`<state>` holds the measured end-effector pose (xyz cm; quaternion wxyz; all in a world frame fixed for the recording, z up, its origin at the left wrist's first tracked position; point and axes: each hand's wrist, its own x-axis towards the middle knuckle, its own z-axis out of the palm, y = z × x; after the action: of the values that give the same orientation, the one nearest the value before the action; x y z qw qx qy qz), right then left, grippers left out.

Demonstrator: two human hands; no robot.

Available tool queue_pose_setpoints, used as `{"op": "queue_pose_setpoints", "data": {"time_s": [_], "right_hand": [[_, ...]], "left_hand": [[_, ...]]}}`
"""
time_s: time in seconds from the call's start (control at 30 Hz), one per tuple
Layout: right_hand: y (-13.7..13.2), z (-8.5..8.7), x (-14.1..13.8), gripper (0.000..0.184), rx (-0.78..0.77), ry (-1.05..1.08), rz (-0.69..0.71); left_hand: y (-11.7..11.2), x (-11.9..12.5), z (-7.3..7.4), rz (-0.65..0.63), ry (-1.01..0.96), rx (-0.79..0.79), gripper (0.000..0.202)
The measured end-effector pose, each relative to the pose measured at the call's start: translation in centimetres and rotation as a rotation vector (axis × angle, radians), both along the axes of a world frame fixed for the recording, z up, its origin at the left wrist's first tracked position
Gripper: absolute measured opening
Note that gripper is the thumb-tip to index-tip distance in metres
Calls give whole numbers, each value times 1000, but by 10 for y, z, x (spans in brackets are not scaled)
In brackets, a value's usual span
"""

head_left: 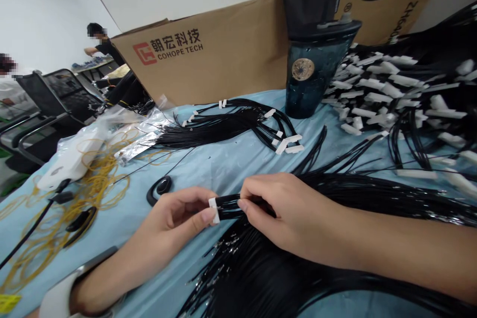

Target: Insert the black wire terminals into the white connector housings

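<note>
My left hand (175, 221) pinches a small white connector (213, 210) between thumb and fingers. Short black wires (229, 206) run out of the connector to the right. My right hand (286, 213) is closed on those wires just beside the connector. Both hands hover over a big bundle of loose black wires (261, 268) with bare metal ends, lying on the light blue table cover (223, 164).
A second black wire bundle with white connectors (231, 126) lies behind, a dark teal cup (313, 72) beyond it. Finished harnesses (402, 94) pile at right. Yellow rubber bands (89, 184), a white charger and black earpieces lie left. Cardboard boxes (208, 59) stand behind; a person works far left.
</note>
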<state>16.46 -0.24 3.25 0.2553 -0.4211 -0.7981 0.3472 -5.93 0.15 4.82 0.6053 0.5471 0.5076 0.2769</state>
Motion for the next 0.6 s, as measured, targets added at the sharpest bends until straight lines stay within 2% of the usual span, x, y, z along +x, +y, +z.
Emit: {"op": "queue_pose_setpoints", "data": {"time_s": [0.47,0.6], "right_hand": [[-2,0,0,29,-1,19,-21],[-3,0,0,28,12,20,-20]], "left_hand": [[0,-1,-6,11,49,67,10],[-2,2,-3,4,52,65,9]]}}
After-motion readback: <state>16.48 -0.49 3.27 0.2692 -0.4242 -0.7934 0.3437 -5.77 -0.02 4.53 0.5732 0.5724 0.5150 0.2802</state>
